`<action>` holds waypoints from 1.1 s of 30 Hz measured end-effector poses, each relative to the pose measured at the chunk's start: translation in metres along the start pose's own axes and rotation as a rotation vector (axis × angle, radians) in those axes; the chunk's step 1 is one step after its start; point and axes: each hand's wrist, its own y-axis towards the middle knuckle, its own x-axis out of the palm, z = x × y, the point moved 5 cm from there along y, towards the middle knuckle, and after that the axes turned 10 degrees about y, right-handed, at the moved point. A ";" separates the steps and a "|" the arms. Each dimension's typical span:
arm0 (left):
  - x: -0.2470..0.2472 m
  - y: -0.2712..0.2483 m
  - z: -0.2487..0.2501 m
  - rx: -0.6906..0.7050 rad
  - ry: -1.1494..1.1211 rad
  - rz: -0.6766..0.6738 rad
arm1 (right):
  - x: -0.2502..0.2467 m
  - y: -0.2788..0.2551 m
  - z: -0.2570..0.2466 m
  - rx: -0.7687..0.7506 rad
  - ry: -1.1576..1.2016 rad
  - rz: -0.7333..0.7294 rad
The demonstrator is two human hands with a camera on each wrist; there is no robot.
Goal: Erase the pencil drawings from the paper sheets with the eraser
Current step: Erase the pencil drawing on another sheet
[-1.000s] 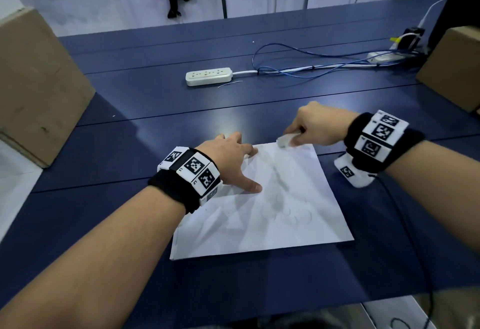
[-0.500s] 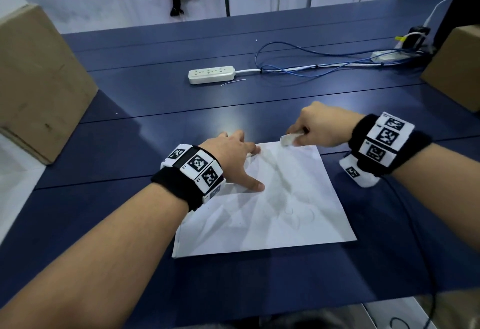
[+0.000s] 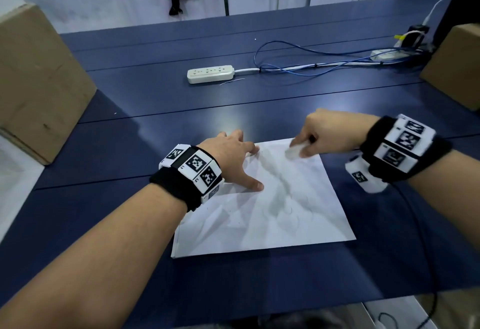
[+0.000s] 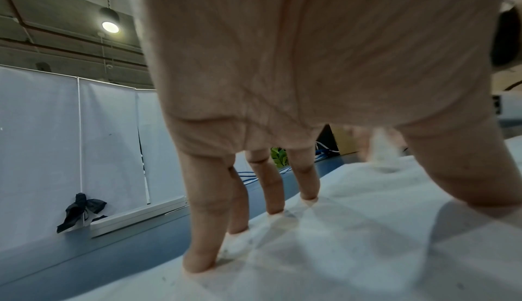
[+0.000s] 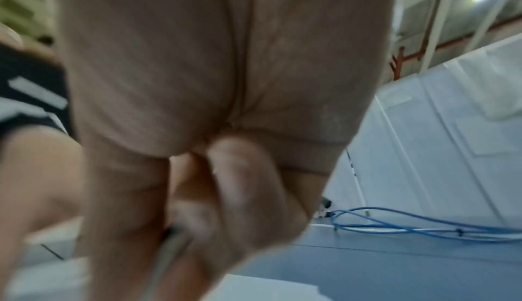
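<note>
A creased white paper sheet (image 3: 267, 214) lies on the dark blue table (image 3: 155, 100), with faint pencil curves near its middle. My left hand (image 3: 233, 162) presses down on the sheet's far left part with spread straight fingers (image 4: 268, 194). My right hand (image 3: 319, 139) pinches a small white eraser (image 3: 293, 150) over the sheet's far right corner. In the right wrist view the curled fingers (image 5: 226, 194) are blurred and the eraser (image 5: 169, 252) shows only as a pale streak.
A white power strip (image 3: 210, 74) with blue and white cables (image 3: 311, 66) lies farther back on the table. Cardboard boxes stand at the left (image 3: 33, 81) and right (image 3: 454, 66) edges. White partition panels (image 4: 56, 138) close off the back.
My right hand with the eraser has slid from the sheet's far edge slightly inward onto the paper. The left hand has stayed pressed in place.
</note>
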 end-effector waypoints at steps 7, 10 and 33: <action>0.000 -0.001 0.000 -0.003 0.000 -0.009 | 0.007 -0.001 -0.003 0.014 -0.002 -0.032; 0.000 -0.001 0.000 -0.006 0.002 -0.012 | -0.007 0.010 0.005 0.071 -0.077 0.115; -0.001 -0.001 0.000 -0.006 0.003 -0.038 | -0.001 0.008 0.006 0.087 -0.021 0.042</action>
